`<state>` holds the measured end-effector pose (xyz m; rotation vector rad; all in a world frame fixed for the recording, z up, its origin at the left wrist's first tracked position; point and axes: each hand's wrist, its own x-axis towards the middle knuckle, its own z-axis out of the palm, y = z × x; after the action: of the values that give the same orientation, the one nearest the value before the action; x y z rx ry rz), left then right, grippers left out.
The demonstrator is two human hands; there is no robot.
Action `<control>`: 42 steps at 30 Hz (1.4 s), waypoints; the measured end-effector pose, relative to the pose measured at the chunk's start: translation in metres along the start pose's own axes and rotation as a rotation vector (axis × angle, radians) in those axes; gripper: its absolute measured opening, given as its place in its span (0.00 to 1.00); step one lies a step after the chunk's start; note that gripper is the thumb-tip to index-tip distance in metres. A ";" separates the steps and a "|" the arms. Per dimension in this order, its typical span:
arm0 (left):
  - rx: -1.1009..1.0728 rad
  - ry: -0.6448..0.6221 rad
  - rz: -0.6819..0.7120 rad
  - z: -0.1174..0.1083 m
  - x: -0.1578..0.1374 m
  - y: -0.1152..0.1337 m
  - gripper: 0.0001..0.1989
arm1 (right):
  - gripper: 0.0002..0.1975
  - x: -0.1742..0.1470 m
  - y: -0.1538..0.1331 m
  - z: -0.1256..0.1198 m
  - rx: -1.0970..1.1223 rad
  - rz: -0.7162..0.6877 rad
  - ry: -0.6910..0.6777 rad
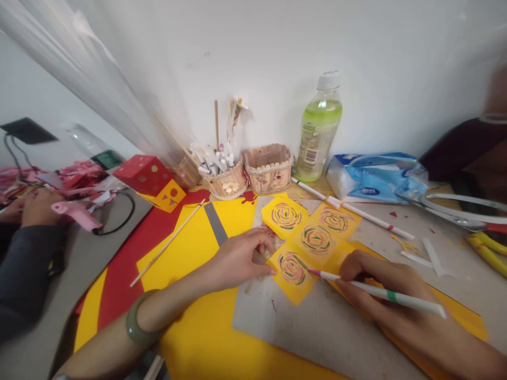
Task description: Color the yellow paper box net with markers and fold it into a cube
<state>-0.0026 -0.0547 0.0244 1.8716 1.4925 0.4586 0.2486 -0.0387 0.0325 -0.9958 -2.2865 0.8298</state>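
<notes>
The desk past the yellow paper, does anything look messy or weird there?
A little messy: white paper strips and tiny red scraps lie loose beyond the right hand, like cutting leftovers. I see no spill.

The single head-worn camera looked forward and down from close above the near side of the patterned yellow paper [317, 240], facing the white wall [257, 63] beyond that paper.

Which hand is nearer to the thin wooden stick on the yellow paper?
Left. The left hand is to the right of the stick, beside the yellow squares; the right hand, holding a marker, is farther right.
</notes>
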 end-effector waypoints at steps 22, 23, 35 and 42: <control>-0.011 0.008 -0.008 0.001 0.000 -0.001 0.13 | 0.11 0.001 -0.001 -0.001 0.006 0.024 -0.059; -0.003 0.002 -0.014 0.000 0.000 0.000 0.13 | 0.11 0.000 -0.001 -0.002 0.005 0.025 -0.074; 0.008 -0.001 -0.010 -0.001 -0.001 0.000 0.13 | 0.10 0.000 -0.005 -0.004 0.019 0.003 -0.105; 0.020 -0.009 -0.014 -0.001 -0.001 0.000 0.13 | 0.10 0.000 -0.008 -0.002 0.038 0.021 -0.108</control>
<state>-0.0032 -0.0550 0.0252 1.8752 1.5085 0.4297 0.2461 -0.0420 0.0392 -0.9814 -2.3454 0.9532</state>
